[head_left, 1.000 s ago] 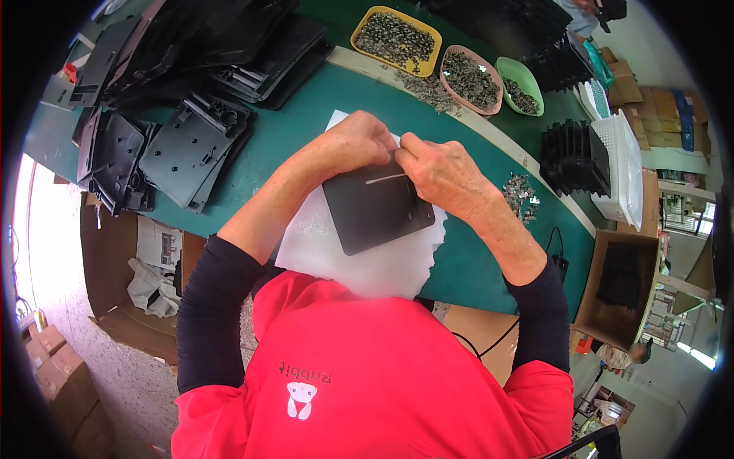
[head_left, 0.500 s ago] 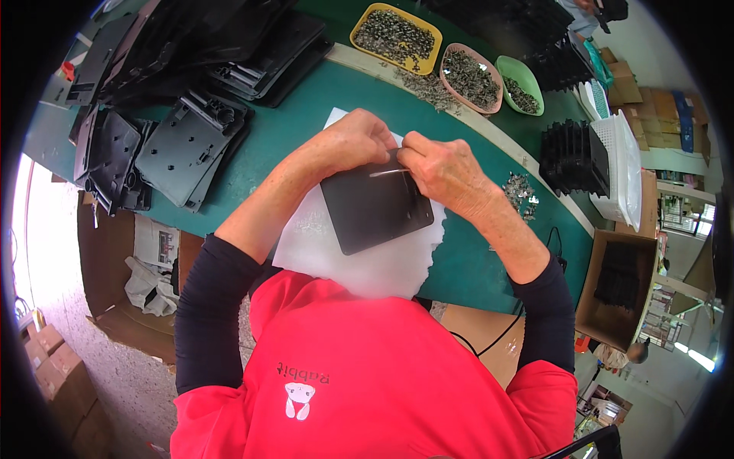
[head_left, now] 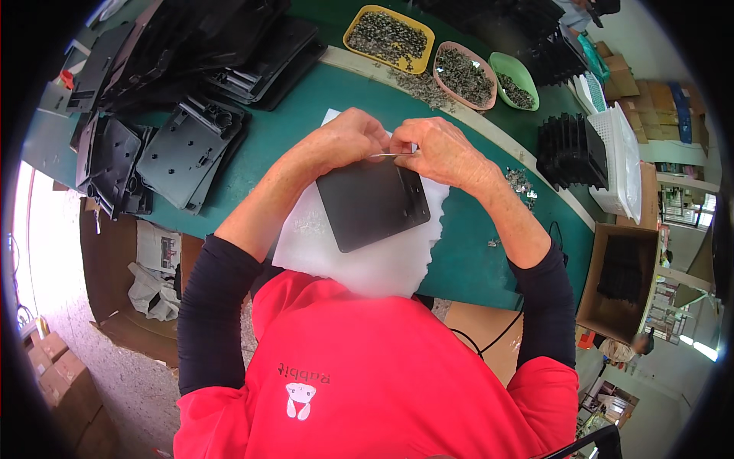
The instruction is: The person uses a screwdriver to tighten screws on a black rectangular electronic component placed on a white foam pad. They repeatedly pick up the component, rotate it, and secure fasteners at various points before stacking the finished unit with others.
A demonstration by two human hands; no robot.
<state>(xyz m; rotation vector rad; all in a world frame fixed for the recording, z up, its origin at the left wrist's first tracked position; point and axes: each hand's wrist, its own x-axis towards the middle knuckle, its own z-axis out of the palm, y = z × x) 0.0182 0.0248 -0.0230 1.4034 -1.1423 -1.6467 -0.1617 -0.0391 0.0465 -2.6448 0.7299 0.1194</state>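
We find the flat black rectangular plate with rounded corners [head_left: 375, 206] lying on a white foam-like sheet with a ragged right edge [head_left: 306, 245], close to the near edge of the green worktop [head_left: 283, 126].

The person's left hand [head_left: 352, 141] is at the plate's far edge, fingers curled and bunched together. We cannot tell whether its grip is closed on the plate or on a small part, since the fingertips are hidden. The right hand [head_left: 436, 149] is at the plate's far right corner; its grip is narrow and holds a thin, pale, straight rod [head_left: 390, 155]. The rod points left across the plate's far edge, its tip near the left fingers; we cannot confirm contact.

We note loose small silvery metal parts [head_left: 520, 186] on the worktop, right of the right hand. Toward the far edge, beyond a pale strip [head_left: 501, 144], stand three trays of similar small parts: a yellow rectangular plastic tray [head_left: 426, 61], a pink rounded plastic tray [head_left: 461, 100] and a green rounded plastic tray [head_left: 527, 73]. At the worktop's left end we record stacked black moulded plastic panels [head_left: 180, 157].
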